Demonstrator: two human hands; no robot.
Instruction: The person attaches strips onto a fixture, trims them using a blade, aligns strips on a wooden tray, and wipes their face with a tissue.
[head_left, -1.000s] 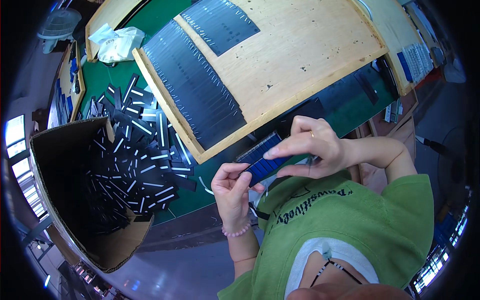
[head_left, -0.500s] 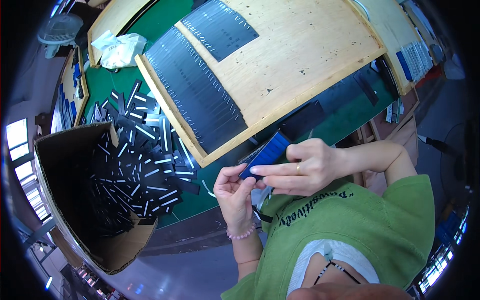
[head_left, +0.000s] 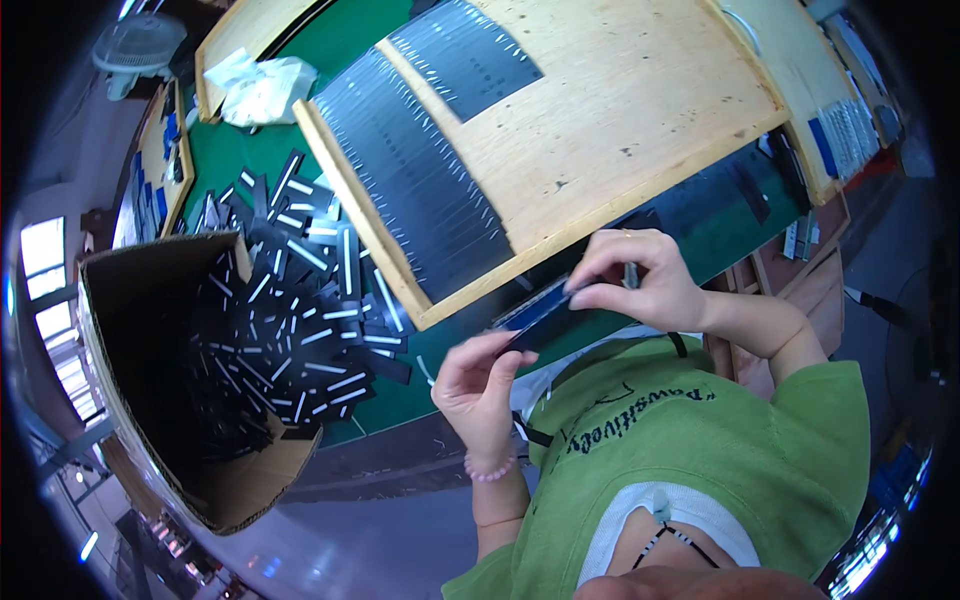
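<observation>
While the left hand (head_left: 478, 392) pinches the lower left end of a dark blue strip (head_left: 540, 318) between thumb and fingers, the right hand (head_left: 645, 285) has its thumb and fingertips closed on the upper right end. Something small and grey (head_left: 631, 275) shows among the right fingers, too little of it visible to name. Half a second ago the strip turned its broad, ribbed blue face upward, with two right fingers laid along it close to the left thumb; now it shows as a narrow band, seen almost edge-on, and the right hand has gone back to the far end. The strip slants between the hands, over the green table (head_left: 400, 397), just on the wearer's side of the front rim of a wooden tray (head_left: 600, 218). That raised rim is the nearest edge. Inside it, dark strips (head_left: 410, 170) fill the left part in rows, while bare board lies open to the right. Beyond the left hand, loose dark pieces (head_left: 300, 345) crowd up to the tray's side and into a cardboard box (head_left: 265, 487), leaving a patch of green table between.
</observation>
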